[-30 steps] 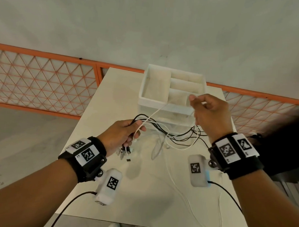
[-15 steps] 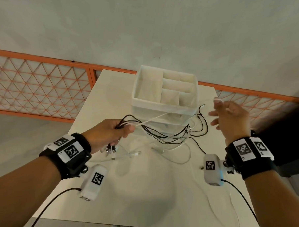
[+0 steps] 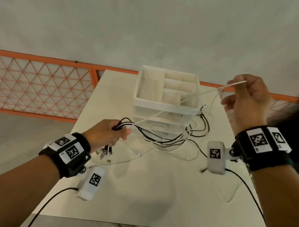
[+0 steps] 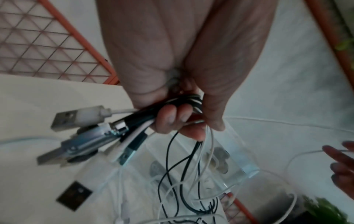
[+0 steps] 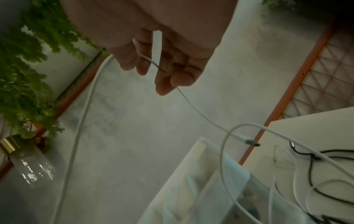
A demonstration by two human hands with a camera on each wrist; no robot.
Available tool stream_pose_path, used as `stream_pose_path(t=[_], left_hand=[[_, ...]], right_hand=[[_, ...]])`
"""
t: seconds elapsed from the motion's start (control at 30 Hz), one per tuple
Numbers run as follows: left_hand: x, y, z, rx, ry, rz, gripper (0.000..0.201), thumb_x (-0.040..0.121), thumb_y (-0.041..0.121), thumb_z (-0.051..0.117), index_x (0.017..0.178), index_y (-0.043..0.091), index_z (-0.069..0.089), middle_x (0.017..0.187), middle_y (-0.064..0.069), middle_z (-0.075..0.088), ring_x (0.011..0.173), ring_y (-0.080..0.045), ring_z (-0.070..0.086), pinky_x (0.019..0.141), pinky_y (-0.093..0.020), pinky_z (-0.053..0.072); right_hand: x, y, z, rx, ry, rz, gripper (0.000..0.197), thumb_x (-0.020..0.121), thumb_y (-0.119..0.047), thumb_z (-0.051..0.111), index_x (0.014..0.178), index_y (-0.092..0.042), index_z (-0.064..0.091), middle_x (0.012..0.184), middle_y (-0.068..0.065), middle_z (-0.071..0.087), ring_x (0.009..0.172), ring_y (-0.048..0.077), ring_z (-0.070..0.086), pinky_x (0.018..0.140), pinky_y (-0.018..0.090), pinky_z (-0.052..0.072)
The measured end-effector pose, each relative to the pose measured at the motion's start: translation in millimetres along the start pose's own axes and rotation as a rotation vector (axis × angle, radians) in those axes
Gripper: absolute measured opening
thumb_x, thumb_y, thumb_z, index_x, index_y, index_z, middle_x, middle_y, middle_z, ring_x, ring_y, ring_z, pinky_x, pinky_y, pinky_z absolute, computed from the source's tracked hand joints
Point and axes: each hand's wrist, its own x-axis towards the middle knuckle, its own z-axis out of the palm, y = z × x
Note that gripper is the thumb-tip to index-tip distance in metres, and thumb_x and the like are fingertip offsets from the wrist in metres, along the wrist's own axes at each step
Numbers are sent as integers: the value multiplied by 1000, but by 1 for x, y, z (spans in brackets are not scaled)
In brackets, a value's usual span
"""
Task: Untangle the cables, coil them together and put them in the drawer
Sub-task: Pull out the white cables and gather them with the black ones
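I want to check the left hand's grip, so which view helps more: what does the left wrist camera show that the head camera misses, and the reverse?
Only the left wrist view shows the USB plugs fanned out below the curled fingertips. Only the head view shows the right hand pulling a white cable taut across the drawer organizer on the table. Both show the left hand gripping the cable bundle.

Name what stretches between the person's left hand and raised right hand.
In the head view, a thin white cable runs taut from the left hand to the right hand, crossing over the white compartmented plastic organizer.
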Motion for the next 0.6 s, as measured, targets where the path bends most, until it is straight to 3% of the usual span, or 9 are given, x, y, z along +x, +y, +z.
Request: stream_pose_path(t=[0.1, 0.2, 0.3, 0.37, 0.43, 0.53, 0.6], left_hand=[[-2, 0, 5, -265, -9, -44, 17, 94, 22, 64, 90, 6, 62, 73, -6, 65, 51, -11, 35, 49, -23, 32], [-3, 7, 6, -336, -33, -49, 14, 97, 19, 59, 92, 6, 59, 72, -9, 67, 50, -12, 33, 45, -21, 32], [-4, 12, 7, -306, -42, -51, 14, 96, 20, 59, 94, 6, 58, 68, -7, 67, 51, -14, 33, 44, -20, 36], [-4, 15, 8, -313, -46, -66, 15, 97, 21, 57, 91, 8, 56, 67, -6, 66, 51, -14, 34, 45, -21, 37], [-4, 18, 10, -350, -43, -80, 18, 99, 23, 55, 88, 9, 54, 66, -9, 66, 51, -14, 35, 45, -21, 35], [-4, 22, 13, -422, -39, -93, 22, 101, 22, 51, 84, 9, 53, 66, -14, 65, 50, -14, 36, 43, -22, 34], [-4, 24, 14, -447, -54, -99, 21, 102, 20, 49, 84, 9, 52, 67, -14, 65, 50, -14, 37, 43, -22, 35]], right_hand=[[-3, 15, -4, -245, -144, 142, 11, 90, -42, 66, 82, -34, 65, 98, 12, 74, 48, 15, 59, 44, 23, 41], [-16, 34, -6, -415, -185, 226, 23, 94, -42, 65, 78, -26, 64, 85, 13, 72, 47, 15, 56, 53, 31, 44], [-18, 19, -3, -260, -144, 95, 24, 96, -41, 63, 78, -25, 67, 67, 0, 66, 44, 12, 52, 48, 25, 43], [-15, -1, -1, -107, -101, -46, 18, 96, -41, 62, 87, -27, 69, 71, -2, 68, 43, 11, 53, 44, 20, 42], [-10, -9, 0, -53, -130, -66, 19, 94, -50, 59, 95, -33, 69, 83, 3, 73, 46, 14, 58, 44, 21, 43], [-9, 11, -1, -331, -280, 183, 31, 92, -60, 56, 92, -31, 67, 89, 4, 76, 50, 18, 64, 48, 27, 46], [-13, 28, -5, -550, -334, 285, 38, 89, -63, 59, 91, -26, 67, 85, -2, 75, 52, 14, 68, 57, 33, 52]])
